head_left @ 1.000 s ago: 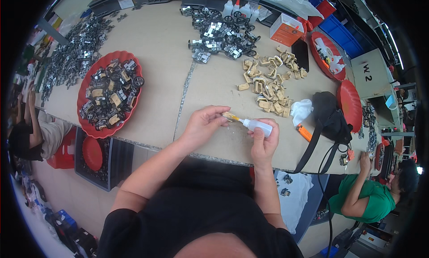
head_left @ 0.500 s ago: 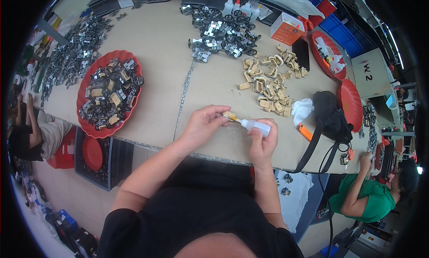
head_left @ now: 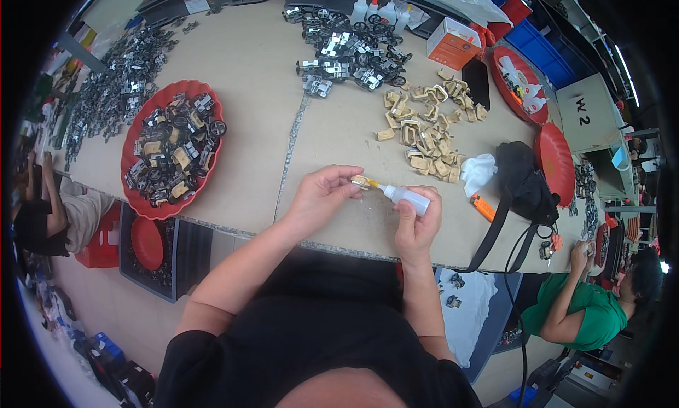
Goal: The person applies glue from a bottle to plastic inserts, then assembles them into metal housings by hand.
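Note:
Between the fingertips of my left hand [head_left: 327,196] is a small tan plastic part [head_left: 361,182], held just above the table. My right hand [head_left: 419,220] is wrapped round a white glue bottle [head_left: 409,199] with a yellow nozzle. The bottle lies tilted, its tip pointing left at the tan part; whether they touch I cannot tell. Beyond my hands is a loose pile of similar tan parts [head_left: 428,133]. Further back lies a heap of silver and black toy-car chassis [head_left: 346,58] with wheels. To the left, a red scalloped tray [head_left: 131,169] holds wheeled chassis with tan parts on them.
Several glue bottles [head_left: 382,13] stand at the back near an orange-and-white box [head_left: 454,44]. At the right are a dark phone [head_left: 477,84], a white cloth [head_left: 479,173], an orange lighter [head_left: 483,208] and a black bag [head_left: 525,178]. A person in green [head_left: 576,312] works at the far right.
The bottle in my right hand has shifted very slightly right, its nozzle drawing back a little along the tan part. My left hand stays almost in place.

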`<control>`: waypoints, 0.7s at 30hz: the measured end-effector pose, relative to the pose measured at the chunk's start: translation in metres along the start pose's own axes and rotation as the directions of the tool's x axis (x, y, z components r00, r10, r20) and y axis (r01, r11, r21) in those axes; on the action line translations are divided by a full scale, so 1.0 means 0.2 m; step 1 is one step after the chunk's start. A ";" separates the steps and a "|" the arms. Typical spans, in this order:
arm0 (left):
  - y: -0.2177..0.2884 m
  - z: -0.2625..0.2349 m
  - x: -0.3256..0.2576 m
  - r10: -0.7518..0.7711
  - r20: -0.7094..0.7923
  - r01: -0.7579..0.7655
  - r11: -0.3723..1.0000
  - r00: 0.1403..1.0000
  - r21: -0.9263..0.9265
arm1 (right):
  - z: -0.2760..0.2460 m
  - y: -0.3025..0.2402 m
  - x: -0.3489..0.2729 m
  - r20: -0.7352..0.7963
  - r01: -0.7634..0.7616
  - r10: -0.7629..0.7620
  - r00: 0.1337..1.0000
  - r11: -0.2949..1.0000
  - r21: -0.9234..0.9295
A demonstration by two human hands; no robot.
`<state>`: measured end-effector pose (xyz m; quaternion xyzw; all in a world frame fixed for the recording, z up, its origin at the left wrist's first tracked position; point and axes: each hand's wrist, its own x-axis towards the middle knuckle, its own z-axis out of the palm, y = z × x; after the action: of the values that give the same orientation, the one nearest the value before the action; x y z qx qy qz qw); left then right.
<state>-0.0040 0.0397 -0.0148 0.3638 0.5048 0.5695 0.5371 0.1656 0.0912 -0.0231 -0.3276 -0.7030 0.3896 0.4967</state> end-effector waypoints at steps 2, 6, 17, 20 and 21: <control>0.00 0.00 0.00 -0.001 -0.002 0.001 1.000 1.000 -0.002 | 0.00 0.01 0.00 0.007 0.051 -0.050 0.999 0.998 -0.047; 0.00 0.00 0.00 0.007 -0.008 -0.007 1.000 1.000 -0.017 | 0.00 0.00 0.00 0.008 0.044 -0.044 0.999 0.998 -0.050; 0.00 0.00 0.00 0.004 -0.019 -0.005 0.999 1.000 -0.050 | 0.00 -0.06 0.00 -0.011 -0.136 0.138 0.990 0.984 0.120; 0.00 0.00 0.01 0.028 -0.002 -0.028 0.997 1.000 -0.073 | -0.04 -0.06 0.04 -0.069 -0.237 0.340 0.938 0.774 0.587; 0.00 0.00 0.01 0.045 -0.004 -0.045 0.997 0.999 -0.059 | -0.05 -0.08 0.06 -0.075 -0.232 0.337 0.938 0.777 0.585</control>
<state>-0.0036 0.0415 -0.0150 0.3586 0.4800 0.5966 0.5339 0.1711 0.0956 -0.0026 -0.3007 -0.4504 0.6212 0.5664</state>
